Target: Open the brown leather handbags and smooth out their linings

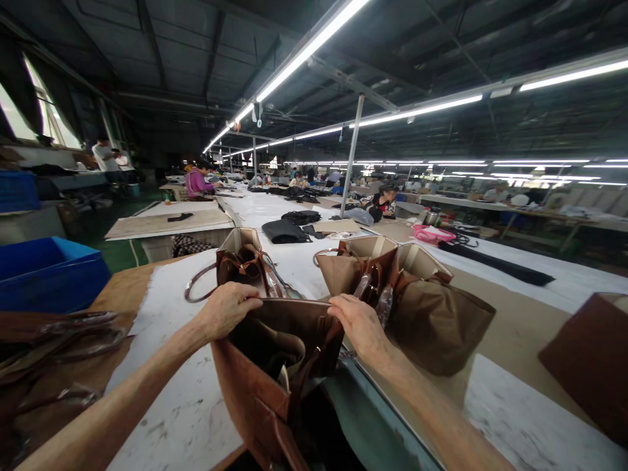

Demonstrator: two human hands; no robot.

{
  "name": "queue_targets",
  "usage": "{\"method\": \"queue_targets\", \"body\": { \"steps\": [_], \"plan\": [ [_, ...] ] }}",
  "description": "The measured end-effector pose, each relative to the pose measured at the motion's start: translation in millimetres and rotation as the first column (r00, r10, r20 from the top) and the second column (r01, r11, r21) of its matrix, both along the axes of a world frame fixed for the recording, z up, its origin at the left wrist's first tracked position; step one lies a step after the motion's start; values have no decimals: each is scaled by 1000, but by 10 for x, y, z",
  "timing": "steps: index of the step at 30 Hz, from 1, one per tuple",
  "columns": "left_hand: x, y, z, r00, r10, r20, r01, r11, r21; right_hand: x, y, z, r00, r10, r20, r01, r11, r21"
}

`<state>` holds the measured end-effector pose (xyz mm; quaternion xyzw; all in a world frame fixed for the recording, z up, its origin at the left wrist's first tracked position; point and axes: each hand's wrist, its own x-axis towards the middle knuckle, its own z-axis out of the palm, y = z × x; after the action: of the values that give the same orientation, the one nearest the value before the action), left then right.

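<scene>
A brown handbag [250,363] stands open-topped in front of me, its dark inside and pale lining facing up. My left hand [230,307] pinches the far left corner of its rim. At the far right corner, my right hand [358,320] grips the same rim between thumb and fingers. Nearer to me, a grey-green panel [377,409] shows below my right forearm; I cannot tell whether it belongs to the same bag. Just beyond my hands stand a small brown bag [240,252] with a looped handle and an olive-brown bag [436,320].
A blue bin [52,275] stands at the left. More brown bags with plastic-wrapped handles [83,327] lie at the left edge. Black folded pieces [287,229] lie farther down the white-covered table [171,392]. A brown item [589,360] sits at the right. Several people work in the background.
</scene>
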<state>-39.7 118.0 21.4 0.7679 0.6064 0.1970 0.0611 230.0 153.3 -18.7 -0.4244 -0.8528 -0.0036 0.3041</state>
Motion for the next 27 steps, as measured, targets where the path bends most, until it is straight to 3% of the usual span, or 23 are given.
{"method": "queue_targets", "body": {
  "steps": [10, 15, 18, 27],
  "plan": [
    [46, 14, 59, 1000, 17, 0, -17, 998, -59, 49, 11, 25, 1000, 9, -5, -9, 999, -32],
    [75, -29, 74, 1000, -2, -15, 1, 998, -63, 12, -11, 87, 997, -62, 50, 60, 997, 48],
    [115, -54, 77, 1000, -11, -24, 9, 998, -61, -142, 0, 144, 989, -11, 150, -3, 996, 94],
    [100, -22, 37, 999, -19, 28, 21, 998, -64, -905, -19, 301, 927, 170, 334, -200, 978, 56]
  ]
}}
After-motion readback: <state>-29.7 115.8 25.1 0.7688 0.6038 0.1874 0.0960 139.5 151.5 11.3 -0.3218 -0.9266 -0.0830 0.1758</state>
